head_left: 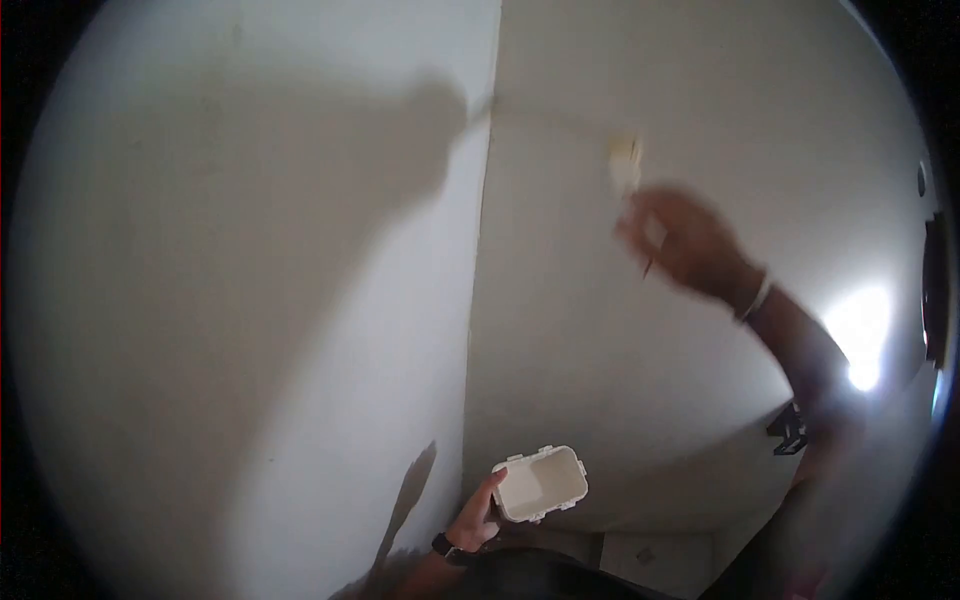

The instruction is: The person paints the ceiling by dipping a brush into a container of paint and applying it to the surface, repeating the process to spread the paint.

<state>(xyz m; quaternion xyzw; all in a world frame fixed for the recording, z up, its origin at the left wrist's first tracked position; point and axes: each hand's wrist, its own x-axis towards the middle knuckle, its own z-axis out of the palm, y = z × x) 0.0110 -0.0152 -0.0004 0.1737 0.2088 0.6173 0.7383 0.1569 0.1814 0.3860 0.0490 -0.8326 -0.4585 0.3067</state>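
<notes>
My right hand (690, 245) is raised in front of the wall on the right, its fingers pinched around a paintbrush (626, 165). The pale bristles point up, at or close to the wall; motion blur hides whether they touch it. A thin end of the handle pokes out below the fingers. Low in the view, my left hand (475, 522) grips a white plastic container (562, 472) by its left side, thumb over the rim. It is a lidless box with rounded corners and clip tabs, tilted so its pale inside shows.
Two pale walls meet at a vertical corner (482, 220). Shadows of a head and arm fall across the left wall (330, 160). On the right are a bright lamp (863, 375) and a dark bracket-like object (788, 430). Floor tiles (655, 560) show at the bottom.
</notes>
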